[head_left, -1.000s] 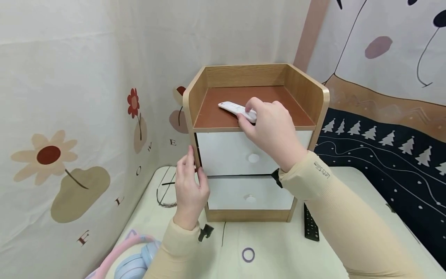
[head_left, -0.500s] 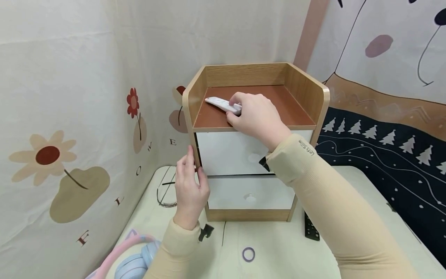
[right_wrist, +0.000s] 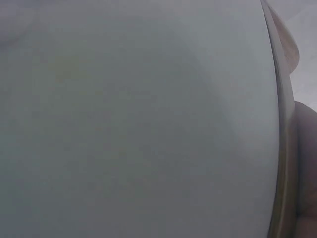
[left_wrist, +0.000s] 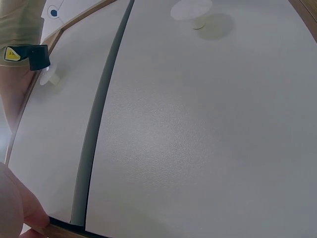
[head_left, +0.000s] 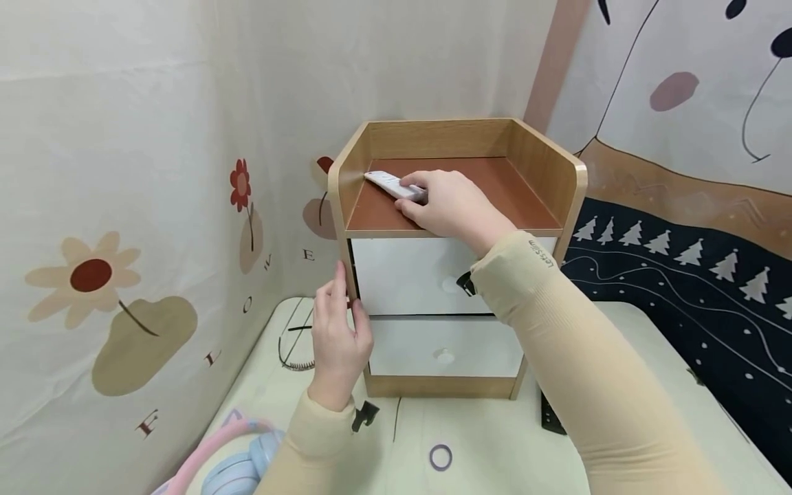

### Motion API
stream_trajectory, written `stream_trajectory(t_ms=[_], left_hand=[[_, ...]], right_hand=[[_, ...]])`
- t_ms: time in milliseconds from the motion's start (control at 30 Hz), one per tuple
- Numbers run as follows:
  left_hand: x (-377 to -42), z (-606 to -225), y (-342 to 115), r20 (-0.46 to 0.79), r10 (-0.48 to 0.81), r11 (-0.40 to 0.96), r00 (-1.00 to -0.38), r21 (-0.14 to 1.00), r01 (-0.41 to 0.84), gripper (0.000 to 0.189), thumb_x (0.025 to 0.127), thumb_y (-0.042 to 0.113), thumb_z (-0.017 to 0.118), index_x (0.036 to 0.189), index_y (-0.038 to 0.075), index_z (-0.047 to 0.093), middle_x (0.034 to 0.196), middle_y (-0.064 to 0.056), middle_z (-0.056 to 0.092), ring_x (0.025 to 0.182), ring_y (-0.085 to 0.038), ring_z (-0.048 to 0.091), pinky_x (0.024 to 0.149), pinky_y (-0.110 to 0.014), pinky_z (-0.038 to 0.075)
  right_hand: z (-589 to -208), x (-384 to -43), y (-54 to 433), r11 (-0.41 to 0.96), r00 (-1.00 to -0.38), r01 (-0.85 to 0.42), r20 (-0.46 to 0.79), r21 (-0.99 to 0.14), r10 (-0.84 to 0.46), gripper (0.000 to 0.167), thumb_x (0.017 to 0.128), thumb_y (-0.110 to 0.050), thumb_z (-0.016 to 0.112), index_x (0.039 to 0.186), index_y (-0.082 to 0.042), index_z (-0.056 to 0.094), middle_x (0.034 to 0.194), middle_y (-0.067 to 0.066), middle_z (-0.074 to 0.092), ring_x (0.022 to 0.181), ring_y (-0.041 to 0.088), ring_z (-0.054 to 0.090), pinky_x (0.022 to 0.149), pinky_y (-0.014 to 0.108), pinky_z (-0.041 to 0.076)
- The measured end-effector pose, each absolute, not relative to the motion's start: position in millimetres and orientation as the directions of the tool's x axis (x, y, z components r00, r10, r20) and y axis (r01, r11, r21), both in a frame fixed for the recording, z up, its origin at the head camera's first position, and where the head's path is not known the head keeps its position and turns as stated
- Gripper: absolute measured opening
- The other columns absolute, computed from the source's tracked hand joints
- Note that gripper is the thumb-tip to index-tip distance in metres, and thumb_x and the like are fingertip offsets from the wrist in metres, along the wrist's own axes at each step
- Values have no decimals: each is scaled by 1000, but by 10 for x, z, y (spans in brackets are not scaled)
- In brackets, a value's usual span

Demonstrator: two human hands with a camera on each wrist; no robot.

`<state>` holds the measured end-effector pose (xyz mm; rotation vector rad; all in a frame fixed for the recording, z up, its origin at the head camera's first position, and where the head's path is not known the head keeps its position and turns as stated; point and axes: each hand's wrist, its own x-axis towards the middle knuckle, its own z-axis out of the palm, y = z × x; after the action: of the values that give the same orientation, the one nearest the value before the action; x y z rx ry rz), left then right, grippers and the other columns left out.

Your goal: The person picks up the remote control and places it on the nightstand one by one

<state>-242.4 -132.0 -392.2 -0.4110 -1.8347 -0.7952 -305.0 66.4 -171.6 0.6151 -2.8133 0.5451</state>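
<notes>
Your right hand (head_left: 450, 206) pinches the white remote (head_left: 391, 183) between thumb and fingers in the top tray (head_left: 518, 201) of the cabinet (head_left: 408, 275), mid-frame. Your left hand (head_left: 339, 337), fingers nearly straight, rests against its left side, probably steadying it. A pale table (head_left: 489, 440) spreads below; printed cloth (head_left: 155, 137) hangs upper left.

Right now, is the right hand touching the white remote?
Touching. The head view shows it: the right hand pinches one end of the white remote between its fingers and thumb.

Pale flower-printed wall (head_left: 155, 185), apparently cloth
</notes>
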Motion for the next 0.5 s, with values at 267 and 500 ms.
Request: stream_trajectory(t_ms=[267, 500], left_hand=[[-2446, -3904, -1331, 919, -80, 723, -385, 320, 613, 69, 98, -6, 59, 165, -3, 42, 122, -31, 60, 99, -41, 64, 75, -51, 57], [-2478, -3912, -1342, 922, -77, 720, -380, 315, 619, 70, 98, -7, 59, 166, -2, 42, 120, -31, 60, 96, -39, 63, 73, -51, 58]], right_hand=[[-1705, -3070, 665, 858, -907, -416, 210, -303, -366, 56, 112, -43, 56, 167, -34, 49, 166, 3, 59, 157, 43, 41, 130, 53, 37], [-1697, -3105, 660, 860, -910, -411, 201, -302, -364, 57, 112, -44, 55, 168, -37, 47, 167, 3, 57, 157, 43, 40, 129, 52, 37]])
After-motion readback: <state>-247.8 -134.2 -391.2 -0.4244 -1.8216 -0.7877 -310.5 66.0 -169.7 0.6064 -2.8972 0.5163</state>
